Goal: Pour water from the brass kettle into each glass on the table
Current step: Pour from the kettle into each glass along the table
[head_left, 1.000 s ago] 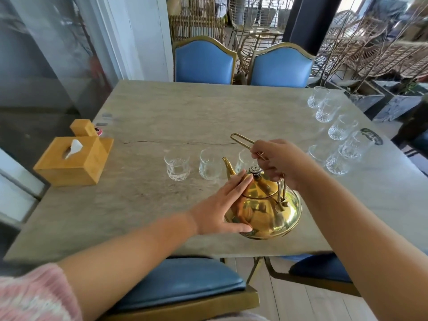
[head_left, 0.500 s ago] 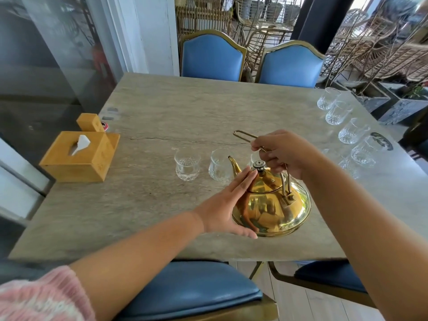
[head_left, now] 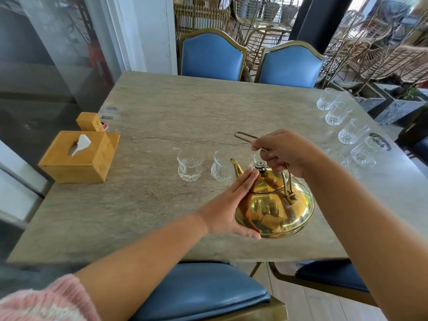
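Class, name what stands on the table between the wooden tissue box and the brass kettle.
Head view: two clear glasses stand between the tissue box and the kettle.

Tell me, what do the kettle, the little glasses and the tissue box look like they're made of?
Kettle: polished brass-coloured metal, judging by its mirror reflections of the hands. Whether solid brass or plated can't be told.
Glasses: clear cut or pressed glass, with a faceted pattern around the base.
Tissue box: light wood, perhaps bamboo, with a smooth matt finish and faint grain.
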Demonstrator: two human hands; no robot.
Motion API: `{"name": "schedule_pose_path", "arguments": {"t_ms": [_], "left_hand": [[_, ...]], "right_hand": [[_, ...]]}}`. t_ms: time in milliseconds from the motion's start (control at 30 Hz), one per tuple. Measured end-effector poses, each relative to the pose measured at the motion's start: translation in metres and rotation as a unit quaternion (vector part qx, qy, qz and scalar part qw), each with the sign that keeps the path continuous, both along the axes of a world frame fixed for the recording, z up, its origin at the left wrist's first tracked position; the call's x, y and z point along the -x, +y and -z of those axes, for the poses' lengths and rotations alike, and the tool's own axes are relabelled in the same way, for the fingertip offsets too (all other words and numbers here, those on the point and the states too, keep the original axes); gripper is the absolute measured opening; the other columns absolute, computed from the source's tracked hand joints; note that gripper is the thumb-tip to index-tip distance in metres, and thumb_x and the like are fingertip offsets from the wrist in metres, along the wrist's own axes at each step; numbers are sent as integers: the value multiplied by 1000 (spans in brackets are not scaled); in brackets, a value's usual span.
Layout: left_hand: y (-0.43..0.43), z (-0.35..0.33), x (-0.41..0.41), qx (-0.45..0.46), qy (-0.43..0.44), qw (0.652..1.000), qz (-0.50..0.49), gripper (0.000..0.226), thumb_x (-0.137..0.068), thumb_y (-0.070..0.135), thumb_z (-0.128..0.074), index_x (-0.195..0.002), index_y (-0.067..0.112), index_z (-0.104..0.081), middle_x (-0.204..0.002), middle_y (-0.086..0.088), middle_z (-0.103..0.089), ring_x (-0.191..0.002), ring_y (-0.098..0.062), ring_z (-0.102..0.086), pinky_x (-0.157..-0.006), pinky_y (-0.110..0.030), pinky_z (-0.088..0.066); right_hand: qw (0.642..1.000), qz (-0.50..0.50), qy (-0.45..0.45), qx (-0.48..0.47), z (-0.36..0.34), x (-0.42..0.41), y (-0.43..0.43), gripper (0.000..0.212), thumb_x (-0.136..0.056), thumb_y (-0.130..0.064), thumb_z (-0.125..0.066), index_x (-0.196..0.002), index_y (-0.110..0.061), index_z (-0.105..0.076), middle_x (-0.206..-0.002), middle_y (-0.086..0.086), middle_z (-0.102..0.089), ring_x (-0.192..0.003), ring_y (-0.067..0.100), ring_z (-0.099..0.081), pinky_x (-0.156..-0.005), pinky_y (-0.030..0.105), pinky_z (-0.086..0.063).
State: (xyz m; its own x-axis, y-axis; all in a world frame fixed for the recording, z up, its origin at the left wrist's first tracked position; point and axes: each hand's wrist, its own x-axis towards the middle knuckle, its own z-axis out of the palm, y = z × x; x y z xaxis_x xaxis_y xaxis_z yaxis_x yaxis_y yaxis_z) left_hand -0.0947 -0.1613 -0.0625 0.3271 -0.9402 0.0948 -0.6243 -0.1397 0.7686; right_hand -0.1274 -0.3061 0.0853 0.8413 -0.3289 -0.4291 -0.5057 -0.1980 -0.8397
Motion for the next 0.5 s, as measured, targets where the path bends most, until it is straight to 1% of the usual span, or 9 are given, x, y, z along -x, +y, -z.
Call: {"name": "schedule_pose_path", "arguments": {"t_ms": [67,167,233,367,500], "left_hand": [[0,1,0,2,1,1000,1,128,-65,42,-82,-146,36,17,-154,18,24,-144,-1,8,-113,-19,-17],[1,2,0,4,-4,1000,1,127,-66,43,-82,-147,34,16,-154,18,25,-143,1,8,-109,-10,-14],[1,3,1,5,-9,1000,-1,127,-66,43,-81,-146,34,17,-154,18,25,-142,1,7,-107,-7,-15],[0,2,3,11,-20,1000,-5,127,-66,45,-81,-146,33,17,-155,15,23,-143,-2,1,-110,-17,-21],[0,-1,3,15,-17,1000,-7,127,-66,45,-81,-146,35,17,-155,15,22,-145,-7,-1,-114,-27,-26]], "right_hand": [[1000,0,4,7,0,0,1,16,-93,-11,-50,-79,-6,-57,-37,-6,-36,-30,6,-28,-33,14,-23],[1000,0,8,9,0,0,2,17,-93,-11,-50,-79,-6,-57,-37,-6,-36,-30,6,-28,-33,15,-23],[1000,-1,10,11,0,0,2,17,-93,-11,-50,-79,-6,-57,-37,-6,-36,-30,6,-29,-33,15,-23],[1000,-1,11,10,-1,-1,3,17,-93,-11,-50,-79,-6,-57,-36,-7,-36,-30,6,-28,-32,14,-22],[1000,-2,11,2,-4,-2,3,18,-93,-10,-49,-79,-6,-57,-35,-7,-36,-29,5,-27,-32,13,-21]]}}
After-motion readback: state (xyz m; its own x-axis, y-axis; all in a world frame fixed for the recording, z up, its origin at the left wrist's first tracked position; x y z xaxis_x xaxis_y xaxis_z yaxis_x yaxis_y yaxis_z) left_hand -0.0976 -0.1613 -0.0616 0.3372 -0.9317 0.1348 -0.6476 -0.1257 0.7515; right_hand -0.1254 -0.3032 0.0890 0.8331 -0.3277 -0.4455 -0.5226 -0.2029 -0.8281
